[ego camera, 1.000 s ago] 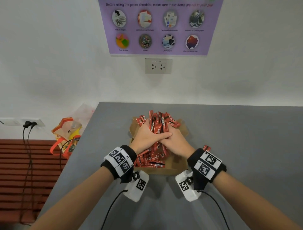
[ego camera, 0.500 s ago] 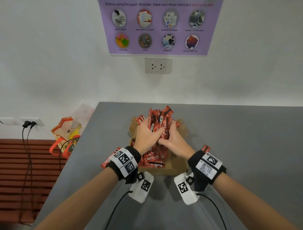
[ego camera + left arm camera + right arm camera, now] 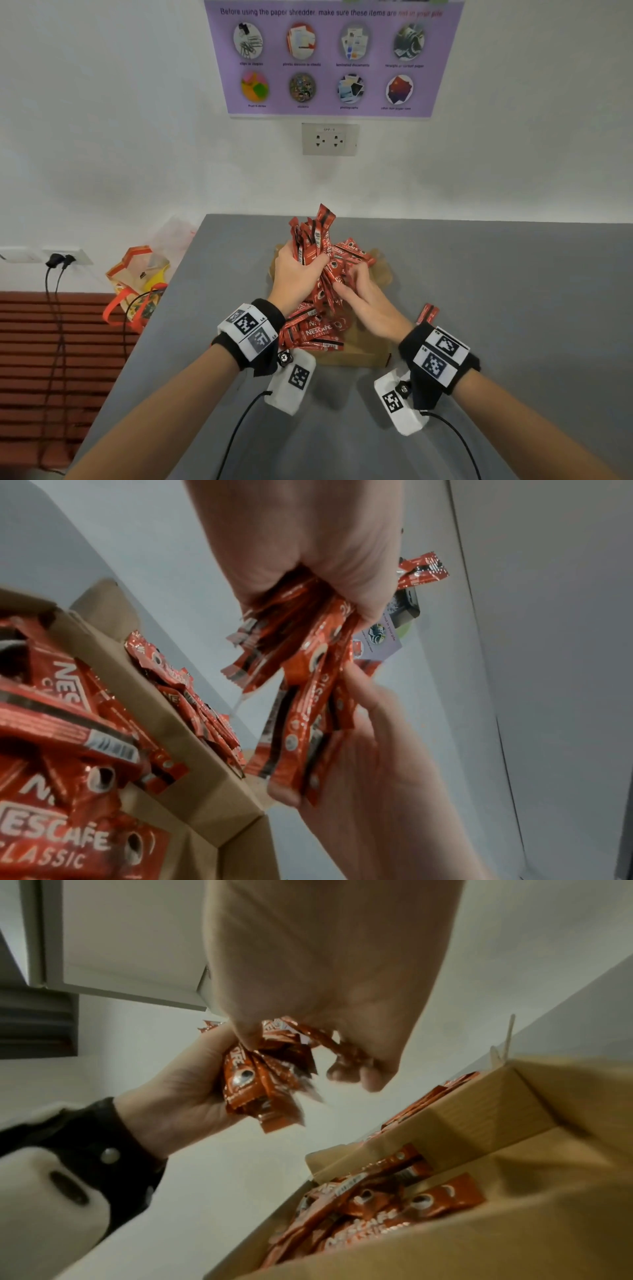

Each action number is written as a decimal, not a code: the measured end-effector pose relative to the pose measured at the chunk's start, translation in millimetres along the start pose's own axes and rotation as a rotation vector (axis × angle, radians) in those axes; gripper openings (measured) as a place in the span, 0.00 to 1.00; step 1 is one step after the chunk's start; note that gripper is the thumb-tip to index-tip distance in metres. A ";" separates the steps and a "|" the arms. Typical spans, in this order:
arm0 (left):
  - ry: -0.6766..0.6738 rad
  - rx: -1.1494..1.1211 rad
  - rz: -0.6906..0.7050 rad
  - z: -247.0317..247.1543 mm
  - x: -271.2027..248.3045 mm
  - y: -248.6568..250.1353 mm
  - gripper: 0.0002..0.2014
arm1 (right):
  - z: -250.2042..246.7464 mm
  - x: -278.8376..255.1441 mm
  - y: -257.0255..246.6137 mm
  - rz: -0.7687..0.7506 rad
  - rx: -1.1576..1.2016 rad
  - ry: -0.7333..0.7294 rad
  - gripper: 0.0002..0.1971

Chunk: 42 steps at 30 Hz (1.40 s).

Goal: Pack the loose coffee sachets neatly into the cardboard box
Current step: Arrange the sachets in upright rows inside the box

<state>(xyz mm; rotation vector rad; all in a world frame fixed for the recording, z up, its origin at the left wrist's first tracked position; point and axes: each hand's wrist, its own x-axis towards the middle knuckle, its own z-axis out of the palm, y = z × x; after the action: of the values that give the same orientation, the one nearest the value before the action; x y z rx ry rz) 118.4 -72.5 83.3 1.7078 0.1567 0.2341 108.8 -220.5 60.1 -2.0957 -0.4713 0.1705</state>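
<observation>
My left hand [image 3: 296,274] grips a thick bundle of red coffee sachets [image 3: 313,240], held upright above the open cardboard box [image 3: 359,354]. My right hand [image 3: 363,298] pinches the bundle's lower ends from the right. In the left wrist view the left hand [image 3: 308,569] closes round the top of the sachets [image 3: 308,696] while the right hand's fingers [image 3: 363,723] curl round their bottom. In the right wrist view, the right hand [image 3: 308,1031] meets the bundle [image 3: 257,1085] held by the left hand [image 3: 185,1085]. More sachets [image 3: 315,334] lie loose inside the box [image 3: 479,1123].
The box stands on a grey table [image 3: 513,308] against a white wall. One loose sachet [image 3: 427,312] lies on the table just right of the box. An orange bag [image 3: 140,284] stands off the table's left edge. Cables trail from both wrists.
The left hand has lifted the bundle up out of the box. The right hand has slid from clasping the bundle's middle down to its lower ends.
</observation>
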 end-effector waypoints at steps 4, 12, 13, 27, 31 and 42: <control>-0.025 0.057 -0.021 -5.2 2.8 1.0 0.12 | -17.7 -1.0 21.0 0.153 -0.049 0.245 0.10; -0.003 0.102 0.010 -17.7 2.9 4.9 0.06 | -76.4 -12.1 84.6 0.670 -0.596 0.124 0.26; -0.004 0.099 0.001 -19.7 3.6 3.9 0.04 | -75.2 -14.3 92.2 0.704 -0.634 0.069 0.29; -0.065 0.126 -0.019 -28.6 2.7 -6.3 0.06 | -76.4 -4.8 67.0 0.344 -0.250 0.189 0.16; -0.082 0.162 0.001 -26.8 2.4 -6.6 0.07 | -63.4 1.1 39.4 0.213 -0.066 0.033 0.15; -0.163 0.210 -0.023 -33.6 2.3 -7.0 0.06 | -30.8 12.8 30.9 0.124 -0.060 -0.022 0.17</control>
<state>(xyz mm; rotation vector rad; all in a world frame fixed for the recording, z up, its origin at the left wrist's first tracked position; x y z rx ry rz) 112.5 -38.7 81.2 1.9241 0.0826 0.0621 137.9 -254.3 51.8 -2.1849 -0.3635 0.2540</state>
